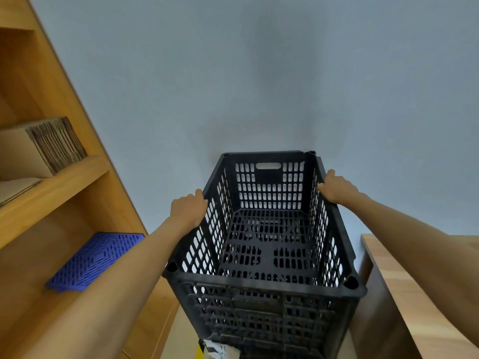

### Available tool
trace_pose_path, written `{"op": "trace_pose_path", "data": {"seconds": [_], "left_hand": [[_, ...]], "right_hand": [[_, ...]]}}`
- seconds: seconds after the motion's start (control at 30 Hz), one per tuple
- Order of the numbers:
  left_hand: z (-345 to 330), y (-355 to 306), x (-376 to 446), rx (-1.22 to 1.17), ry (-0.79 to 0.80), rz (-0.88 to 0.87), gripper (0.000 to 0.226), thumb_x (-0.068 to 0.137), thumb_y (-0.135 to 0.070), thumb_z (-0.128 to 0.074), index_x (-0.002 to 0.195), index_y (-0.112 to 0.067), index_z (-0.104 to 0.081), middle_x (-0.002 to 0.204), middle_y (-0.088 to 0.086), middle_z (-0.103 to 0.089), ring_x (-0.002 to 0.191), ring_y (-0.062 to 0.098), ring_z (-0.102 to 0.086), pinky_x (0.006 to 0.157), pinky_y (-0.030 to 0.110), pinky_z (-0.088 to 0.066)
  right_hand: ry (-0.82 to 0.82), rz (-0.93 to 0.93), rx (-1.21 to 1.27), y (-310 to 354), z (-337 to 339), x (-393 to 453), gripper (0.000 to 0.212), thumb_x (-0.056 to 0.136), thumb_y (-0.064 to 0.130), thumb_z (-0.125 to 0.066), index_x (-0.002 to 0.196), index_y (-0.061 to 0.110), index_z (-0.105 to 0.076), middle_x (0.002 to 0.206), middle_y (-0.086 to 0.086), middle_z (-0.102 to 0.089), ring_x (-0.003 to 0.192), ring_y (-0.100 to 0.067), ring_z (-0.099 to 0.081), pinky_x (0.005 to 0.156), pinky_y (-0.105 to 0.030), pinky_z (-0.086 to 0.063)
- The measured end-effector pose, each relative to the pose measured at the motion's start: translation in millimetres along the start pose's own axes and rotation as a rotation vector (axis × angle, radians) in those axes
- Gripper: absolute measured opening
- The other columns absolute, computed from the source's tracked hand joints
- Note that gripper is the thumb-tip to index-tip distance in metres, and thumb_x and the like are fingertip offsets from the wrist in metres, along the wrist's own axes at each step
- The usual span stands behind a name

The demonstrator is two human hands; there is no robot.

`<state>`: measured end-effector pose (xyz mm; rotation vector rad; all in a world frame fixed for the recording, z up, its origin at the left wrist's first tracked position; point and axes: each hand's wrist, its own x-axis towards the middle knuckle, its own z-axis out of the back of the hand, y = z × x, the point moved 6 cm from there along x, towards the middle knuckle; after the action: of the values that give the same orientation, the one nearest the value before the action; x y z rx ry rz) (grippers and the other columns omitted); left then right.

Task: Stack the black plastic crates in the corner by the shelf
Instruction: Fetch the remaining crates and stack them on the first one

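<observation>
A black perforated plastic crate [267,281] fills the lower middle of the head view, its open top facing me and its far end against the pale wall. It is empty inside. My left hand [188,209] grips the crate's left long rim. My right hand [337,187] grips the right long rim, further back. More black slatted plastic shows directly under the near wall, but I cannot tell whether that belongs to a second crate beneath.
A wooden shelf unit [54,187] rises on the left, holding flattened cardboard [55,145] and a blue plastic grid panel [96,260]. A wooden surface [404,286] stands at the right. A small yellow and white item [215,352] lies on the floor below the crate.
</observation>
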<state>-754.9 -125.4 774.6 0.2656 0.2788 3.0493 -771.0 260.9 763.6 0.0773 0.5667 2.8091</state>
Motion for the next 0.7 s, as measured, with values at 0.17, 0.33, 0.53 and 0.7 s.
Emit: {"op": "trace_pose_path", "data": {"seconds": [0.17,0.33,0.53,0.7], "left_hand": [[-1,-1,-5,-0.04,-0.02,0.048,0.038,0.106,-0.037,-0.026,0.121,-0.008,-0.045,0.097,0.01,-0.064,0.072,0.026,-0.053,0.064,0.034,-0.039],[-6,-3,-5,-0.03,-0.004,0.048,0.053,0.103,-0.051,-0.022,0.127,-0.009,-0.041,0.091,0.007,-0.062,0.073,0.025,-0.052,0.067,0.035,-0.038],[-15,-7,-13,-0.086,0.025,0.075,0.061,0.099,-0.057,-0.028,0.135,-0.008,-0.032,0.113,0.012,-0.062,0.094,0.032,-0.062,0.076,0.041,-0.042],[-20,-8,-17,-0.095,0.029,0.138,0.06,0.098,-0.048,-0.042,0.141,-0.01,-0.026,0.117,0.014,-0.059,0.092,0.032,-0.063,0.071,0.038,-0.048]], "right_hand": [[-0.104,0.001,0.053,1,0,-12,0.036,0.098,0.023,-0.036,0.129,0.004,-0.036,0.114,-0.021,-0.059,0.088,-0.036,-0.055,0.072,-0.038,-0.039],[-0.139,0.086,0.099,1,-2,-19,0.044,0.1,0.027,-0.033,0.142,0.014,-0.027,0.135,-0.019,-0.043,0.107,-0.042,-0.055,0.086,-0.047,-0.043],[-0.077,0.179,0.092,1,-8,-12,0.05,0.099,0.014,-0.039,0.148,0.016,-0.027,0.157,-0.015,-0.014,0.121,-0.044,-0.046,0.097,-0.05,-0.042],[-0.072,0.278,-0.039,5,-8,-12,0.055,0.098,0.014,-0.042,0.149,0.007,-0.025,0.161,-0.011,-0.005,0.144,-0.037,-0.017,0.11,-0.052,-0.03]]}}
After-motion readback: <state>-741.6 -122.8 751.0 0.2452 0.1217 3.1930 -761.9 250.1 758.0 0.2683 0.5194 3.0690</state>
